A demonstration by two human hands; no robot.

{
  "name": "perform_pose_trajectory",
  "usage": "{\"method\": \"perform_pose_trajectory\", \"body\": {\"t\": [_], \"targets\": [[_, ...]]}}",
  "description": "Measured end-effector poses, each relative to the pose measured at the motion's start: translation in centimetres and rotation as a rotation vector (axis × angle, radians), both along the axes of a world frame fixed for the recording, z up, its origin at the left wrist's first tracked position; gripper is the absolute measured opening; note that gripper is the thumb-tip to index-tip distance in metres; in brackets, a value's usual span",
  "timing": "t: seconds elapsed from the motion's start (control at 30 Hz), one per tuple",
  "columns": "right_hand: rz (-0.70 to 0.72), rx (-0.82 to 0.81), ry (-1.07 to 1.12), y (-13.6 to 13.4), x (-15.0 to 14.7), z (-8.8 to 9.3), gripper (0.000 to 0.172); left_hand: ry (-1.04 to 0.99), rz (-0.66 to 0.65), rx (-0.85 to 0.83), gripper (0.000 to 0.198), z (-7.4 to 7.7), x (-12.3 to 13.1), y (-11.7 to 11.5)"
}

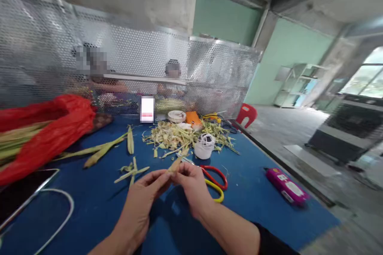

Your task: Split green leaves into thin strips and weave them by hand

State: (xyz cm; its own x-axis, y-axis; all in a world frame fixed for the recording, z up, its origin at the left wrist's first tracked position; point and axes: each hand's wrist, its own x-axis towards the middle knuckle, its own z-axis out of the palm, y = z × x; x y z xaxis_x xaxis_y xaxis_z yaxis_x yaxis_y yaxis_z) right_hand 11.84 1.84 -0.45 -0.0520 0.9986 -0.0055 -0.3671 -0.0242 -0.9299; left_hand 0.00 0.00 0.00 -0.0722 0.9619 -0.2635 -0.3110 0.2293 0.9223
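Observation:
My left hand (140, 203) and my right hand (191, 187) meet over the blue table (89, 207), both pinching a small folded strip of pale leaf (175, 164) between the fingertips. Scissors with red and yellow handles (214, 181) lie just right of my right hand. A spool of white string (204, 146) stands beyond them, next to a heap of leaf trimmings (176, 135). Loose leaf strips (131, 171) lie to the left of my hands.
A red plastic bag with long green leaves (44, 131) lies at the left. A white cable (60, 215) and a dark tablet (18, 195) sit at the near left. A pink device (287, 186) rests near the table's right edge. Two people sit behind a perforated metal screen (134, 59).

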Motion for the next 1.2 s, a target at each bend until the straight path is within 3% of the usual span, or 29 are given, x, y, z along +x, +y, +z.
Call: {"method": "perform_pose_trajectory", "body": {"t": [0.23, 0.43, 0.6, 0.7, 0.87, 1.03, 1.2], "targets": [[-0.029, 0.041, -0.154, -0.5, 0.0, 0.4, 0.015, -0.082, 0.019, -0.024, 0.02, 0.1, 0.3, -0.1], [0.02, 0.0, -0.263, -0.6, 0.3, 0.3, 0.022, 0.031, 0.096, 0.033, 0.016, 0.4, 0.6, -0.1], [0.109, 0.043, -0.325, -0.4, 0.9, 0.6, 0.024, 0.135, 0.082, 0.065, 0.017, 0.7, 0.1, 0.0], [0.09, 0.041, -0.326, -0.3, 1.0, 0.7, 0.024, 0.077, 0.048, 0.029, 0.024, 0.6, 0.1, -0.1], [0.025, 0.04, -0.249, -0.3, 0.6, 0.1, 0.021, -0.062, 0.045, -0.002, 0.028, 0.4, 0.4, -0.3], [0.036, 0.048, -0.331, -0.3, 0.5, -0.8, 0.021, -0.034, 0.097, -0.028, 0.021, 0.1, 0.5, -0.2], [0.08, 0.106, -0.434, -0.3, 0.7, -0.5, 0.016, 0.055, 0.129, -0.003, 0.019, 0.0, 0.3, -0.2]]}}
